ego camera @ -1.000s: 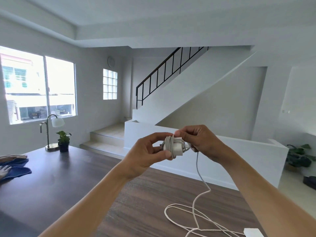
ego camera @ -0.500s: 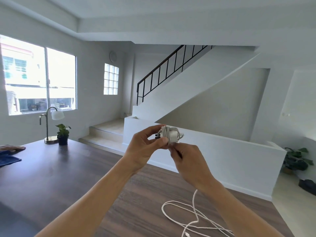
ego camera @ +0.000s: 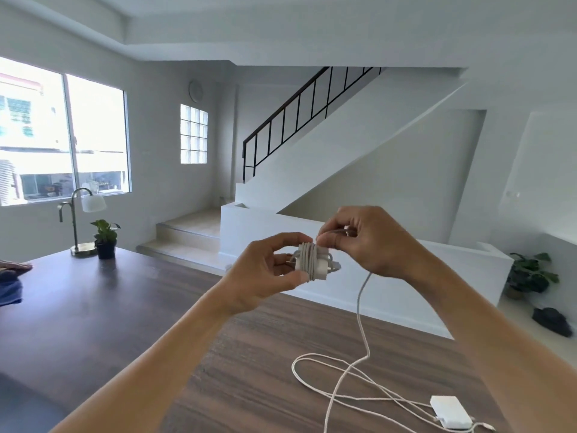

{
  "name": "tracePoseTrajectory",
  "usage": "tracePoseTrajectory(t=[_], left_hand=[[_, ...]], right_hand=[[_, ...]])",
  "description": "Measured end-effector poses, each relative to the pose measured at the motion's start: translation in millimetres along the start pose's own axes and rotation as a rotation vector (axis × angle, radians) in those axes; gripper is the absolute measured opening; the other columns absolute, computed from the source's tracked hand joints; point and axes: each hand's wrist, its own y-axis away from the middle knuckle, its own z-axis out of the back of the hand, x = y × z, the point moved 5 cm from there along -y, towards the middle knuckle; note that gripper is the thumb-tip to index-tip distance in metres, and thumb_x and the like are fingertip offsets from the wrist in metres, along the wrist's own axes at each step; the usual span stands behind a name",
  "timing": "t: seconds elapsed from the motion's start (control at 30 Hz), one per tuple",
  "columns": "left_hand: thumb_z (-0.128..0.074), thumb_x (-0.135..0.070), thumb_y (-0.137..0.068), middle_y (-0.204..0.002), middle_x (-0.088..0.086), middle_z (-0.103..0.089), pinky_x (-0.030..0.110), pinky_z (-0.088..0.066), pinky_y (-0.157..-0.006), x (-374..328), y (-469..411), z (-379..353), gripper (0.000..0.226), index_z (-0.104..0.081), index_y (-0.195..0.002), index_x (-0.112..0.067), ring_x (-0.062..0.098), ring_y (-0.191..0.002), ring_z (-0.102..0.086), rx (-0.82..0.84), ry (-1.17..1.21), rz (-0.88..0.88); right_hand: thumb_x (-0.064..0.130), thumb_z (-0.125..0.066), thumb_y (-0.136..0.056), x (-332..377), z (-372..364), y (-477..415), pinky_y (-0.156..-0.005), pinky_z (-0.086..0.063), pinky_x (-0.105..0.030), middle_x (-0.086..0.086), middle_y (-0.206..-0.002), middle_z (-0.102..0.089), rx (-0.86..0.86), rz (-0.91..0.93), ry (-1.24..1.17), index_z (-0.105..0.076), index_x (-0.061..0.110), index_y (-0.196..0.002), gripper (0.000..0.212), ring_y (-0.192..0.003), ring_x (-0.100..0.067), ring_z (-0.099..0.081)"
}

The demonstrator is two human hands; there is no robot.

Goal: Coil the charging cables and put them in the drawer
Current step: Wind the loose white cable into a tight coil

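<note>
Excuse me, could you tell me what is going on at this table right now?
A person is winding a white cable around a small white charger. The left hand holds the charger; the right hand guides the cable over it. Loose cable lies on the wooden table beside a second adapter. No drawer is visible.

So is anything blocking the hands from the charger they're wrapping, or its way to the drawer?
Nothing blocks the hands: the left hand already holds the white charger, and the right hand pinches its cable. No drawer is in view, so that path cannot be judged.

Head-worn view, forward, slightly down, close
</note>
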Motion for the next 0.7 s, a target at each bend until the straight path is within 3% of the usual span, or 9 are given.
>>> tracePoseTrajectory(t=[0.1, 0.23, 0.3, 0.37, 0.43, 0.53, 0.6, 0.7], left_hand=[[-0.069, 0.01, -0.081, -0.109, 0.007, -0.07, 0.03, -0.055, -0.081, -11.4, -0.4, 1.8, 0.045, -0.059, -0.122, -0.003, 0.024, -0.091, -0.069, 0.002, 0.102, -0.037], [-0.074, -0.004, -0.076, -0.111, 0.004, -0.07, 0.032, -0.054, -0.083, -13.4, -5.1, 5.1, 0.044, -0.062, -0.118, -0.006, 0.024, -0.087, -0.069, -0.067, 0.239, -0.064], [-0.076, -0.012, -0.072, -0.112, 0.009, -0.068, 0.033, -0.055, -0.082, -12.0, -7.8, 5.8, 0.05, -0.062, -0.119, -0.003, 0.028, -0.091, -0.067, -0.097, 0.33, -0.071], [-0.076, -0.01, -0.073, -0.11, 0.01, -0.069, 0.033, -0.056, -0.08, -11.3, -10.6, 7.4, 0.048, -0.063, -0.119, -0.002, 0.026, -0.092, -0.068, -0.146, 0.326, -0.066], [-0.074, 0.002, -0.079, -0.104, 0.001, -0.073, 0.029, -0.056, -0.079, -11.0, -12.2, 11.9, 0.037, -0.066, -0.113, -0.01, 0.021, -0.086, -0.07, -0.225, 0.226, -0.051], [-0.069, 0.009, -0.083, -0.098, -0.008, -0.074, 0.021, -0.054, -0.076, -9.1, -12.2, 19.5, 0.038, -0.066, -0.108, -0.019, 0.016, -0.078, -0.071, -0.287, 0.12, -0.029], [-0.069, 0.009, -0.082, -0.099, -0.006, -0.074, 0.022, -0.055, -0.077, -6.5, -10.1, 21.5, 0.039, -0.066, -0.109, -0.019, 0.017, -0.079, -0.07, -0.285, 0.103, -0.024], [-0.073, 0.007, -0.08, -0.105, 0.006, -0.072, 0.033, -0.056, -0.084, 0.0, -6.6, 18.5, 0.043, -0.063, -0.115, -0.015, 0.02, -0.086, -0.069, -0.229, 0.026, -0.014]], right_hand=[[0.027, -0.063, -0.091, -17.0, -1.4, -0.2, -0.056, -0.037, -0.009, 0.021, -0.061, -0.065, 0.012, -0.06, -0.246, -0.077, 0.023, -0.091, 0.014, -0.051, 0.002, -0.053], [0.023, -0.058, -0.094, -34.9, -28.3, 5.8, -0.047, -0.032, -0.018, 0.013, -0.049, -0.054, -0.053, -0.192, -0.453, -0.074, 0.037, -0.069, 0.033, -0.045, -0.006, -0.037], [0.026, -0.059, -0.093, -34.0, -43.4, 9.9, -0.047, -0.029, -0.02, 0.013, -0.044, -0.052, -0.116, -0.213, -0.374, -0.067, 0.033, -0.053, 0.041, -0.044, -0.008, -0.035], [0.03, -0.057, -0.094, -26.5, -51.7, 15.2, -0.046, -0.026, -0.019, 0.01, -0.042, -0.046, -0.191, -0.205, -0.317, -0.06, 0.022, -0.051, 0.044, -0.041, -0.006, -0.032], [0.032, -0.054, -0.096, -16.5, -53.1, 20.6, -0.047, -0.026, -0.021, 0.008, -0.045, -0.042, -0.221, -0.137, -0.206, -0.06, 0.016, -0.058, 0.041, -0.043, -0.009, -0.033], [0.034, -0.05, -0.097, 1.5, -55.1, 24.5, -0.055, -0.039, -0.027, 0.008, -0.056, -0.052, -0.097, -0.029, 0.07, -0.06, 0.018, -0.068, 0.035, -0.053, -0.011, -0.047], [0.035, -0.048, -0.096, 10.4, -46.1, 23.2, -0.063, -0.045, -0.032, 0.006, -0.071, -0.06, -0.053, -0.02, 0.193, -0.063, 0.019, -0.077, 0.029, -0.065, -0.016, -0.055], [0.038, -0.053, -0.093, 23.3, -21.1, 17.5, -0.064, -0.042, -0.03, 0.009, -0.078, -0.06, -0.002, 0.035, 0.317, -0.066, 0.022, -0.085, 0.022, -0.07, -0.015, -0.055]])
